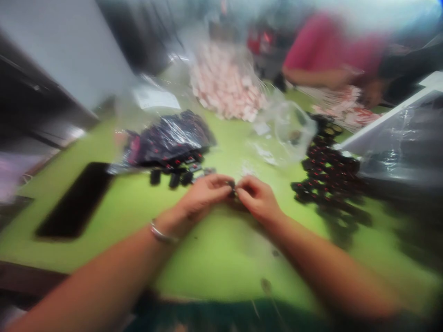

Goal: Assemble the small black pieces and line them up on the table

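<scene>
Both hands meet over the middle of the green table [207, 244]. My left hand [209, 193], with a bangle [161, 232] at its wrist, pinches a small black part [232, 186] between thumb and fingers. Fingertips of my right hand [258, 196] close on the same part from the other side. Blur and the fingers hide its exact kind. Loose black pieces [175, 179] lie just beyond my left hand, in front of a clear bag of black parts [173, 138]. Small white bits [247, 169] lie beyond the fingertips.
A dark flat slab [76, 200] lies at left. To the right is a pile of black parts with red spots [325, 170], beside a white-edged bin [391, 138]. Further back are a crumpled clear bag [287, 133], a heap of pale pink pieces [224, 83] and a person in pink [321, 50].
</scene>
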Demonstrator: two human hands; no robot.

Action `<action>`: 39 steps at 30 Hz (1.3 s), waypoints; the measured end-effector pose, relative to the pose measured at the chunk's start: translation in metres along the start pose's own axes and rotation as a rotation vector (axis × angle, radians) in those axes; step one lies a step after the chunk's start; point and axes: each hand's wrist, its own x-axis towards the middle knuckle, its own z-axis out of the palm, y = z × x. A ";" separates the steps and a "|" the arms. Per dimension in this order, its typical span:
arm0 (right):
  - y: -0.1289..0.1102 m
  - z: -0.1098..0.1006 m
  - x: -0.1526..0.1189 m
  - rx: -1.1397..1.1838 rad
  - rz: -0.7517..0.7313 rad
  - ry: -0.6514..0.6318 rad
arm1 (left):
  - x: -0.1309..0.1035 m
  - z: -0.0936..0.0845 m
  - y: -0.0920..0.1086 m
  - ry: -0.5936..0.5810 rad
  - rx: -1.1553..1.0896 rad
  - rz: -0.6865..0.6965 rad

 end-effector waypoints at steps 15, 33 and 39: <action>-0.002 -0.005 -0.004 0.426 0.449 -0.235 | -0.001 -0.009 0.004 -0.132 0.277 -0.029; 0.063 -0.062 0.036 -0.804 -0.141 0.011 | 0.002 -0.001 0.010 0.142 -0.036 -0.045; 0.054 -0.058 0.036 -0.779 -0.147 0.073 | -0.001 0.002 0.010 0.143 -0.045 -0.064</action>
